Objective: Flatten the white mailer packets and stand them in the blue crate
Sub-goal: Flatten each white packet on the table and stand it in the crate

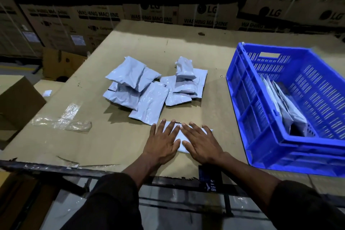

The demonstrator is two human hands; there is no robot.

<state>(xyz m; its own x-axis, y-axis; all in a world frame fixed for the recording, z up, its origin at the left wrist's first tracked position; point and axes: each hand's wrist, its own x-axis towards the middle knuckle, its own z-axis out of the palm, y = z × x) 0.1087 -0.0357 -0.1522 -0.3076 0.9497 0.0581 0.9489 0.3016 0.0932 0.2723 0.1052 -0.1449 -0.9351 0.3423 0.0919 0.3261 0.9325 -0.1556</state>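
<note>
Both palms lay flat on 1 white mailer packet [180, 137] at the near edge of the cardboard-covered table [214, 87], the left hand [162, 143] and right hand [202, 144] side by side, fingers spread and pressing, gripping nothing. To my eye the slick plastic could skid under that pressure, or trapped air could puff it back up once released. A loose pile [149, 87] of roughly 9 or 10 packets waited just beyond, too overlapped to count surely. In the 1 blue crate [261, 117] at the right, about 3 packets [285, 112] leaned upright; they might topple.
</note>
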